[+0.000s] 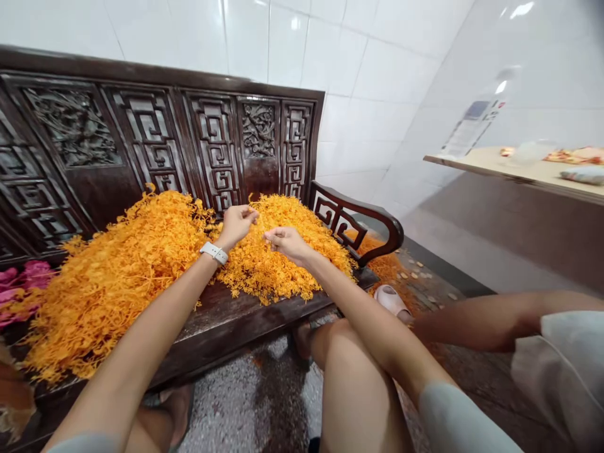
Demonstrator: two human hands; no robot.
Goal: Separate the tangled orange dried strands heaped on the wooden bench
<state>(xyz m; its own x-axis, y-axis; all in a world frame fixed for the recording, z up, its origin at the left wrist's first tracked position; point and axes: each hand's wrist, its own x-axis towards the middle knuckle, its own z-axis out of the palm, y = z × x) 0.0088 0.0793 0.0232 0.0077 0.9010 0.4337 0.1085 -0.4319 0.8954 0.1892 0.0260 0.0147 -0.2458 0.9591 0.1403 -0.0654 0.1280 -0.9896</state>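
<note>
My left hand [240, 225], with a pale watch band at the wrist, is raised above the right-hand heap of small orange, curly, flower-like pieces [268, 277]. Its thumb and fingertips are pinched together. Just to the right and slightly lower, my right hand [287, 244] is pinched as well, fingertips pointing at the left hand with a small gap between them. Whatever is in either pinch is too small to make out. A second, larger heap of the same orange pieces [136, 270] lies on the left of the dark carved wooden bench [231, 314].
Pink pieces [35, 283] lie at the far left. The bench's curved armrest [377, 220] rises on the right, with more orange pieces [384, 261] on the floor beyond. Another person's leg [476, 318] is at right, below a shelf [514, 167] holding small items.
</note>
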